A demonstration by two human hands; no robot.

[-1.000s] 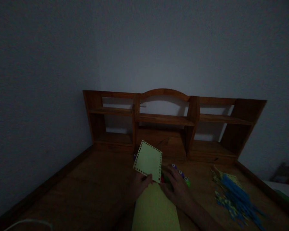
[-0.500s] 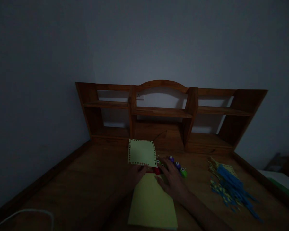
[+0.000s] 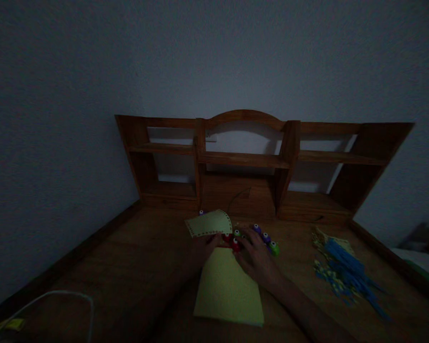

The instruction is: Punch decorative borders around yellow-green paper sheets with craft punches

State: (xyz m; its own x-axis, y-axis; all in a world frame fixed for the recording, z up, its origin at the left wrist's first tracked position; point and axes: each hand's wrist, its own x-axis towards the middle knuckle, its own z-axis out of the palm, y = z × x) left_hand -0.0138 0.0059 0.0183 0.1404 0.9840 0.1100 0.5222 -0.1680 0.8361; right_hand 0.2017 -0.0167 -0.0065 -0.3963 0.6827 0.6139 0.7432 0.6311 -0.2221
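Note:
A pale yellow sheet with dark marks along its edges stands tilted and curved, its lower edge at the fingertips of my left hand, which is closed on it. My right hand has its fingers spread, thumb and fingertips close around a small red piece with a white eye-like top; whether they touch it I cannot tell. Another red piece and a green one sit between the hands. Below my hands lies plain yellow paper, partly under my right hand.
Purple and green eye-topped pieces stand right of my right hand; another purple one is behind the sheet. Blue strips and yellow scraps lie right. A wooden shelf backs the desk. A white cable lies left.
The marked sheet has bent and tipped back, uncovering a purple piece behind it and a second red piece at its lower edge. The camera has shifted slightly; my hands keep nearly the same pose.

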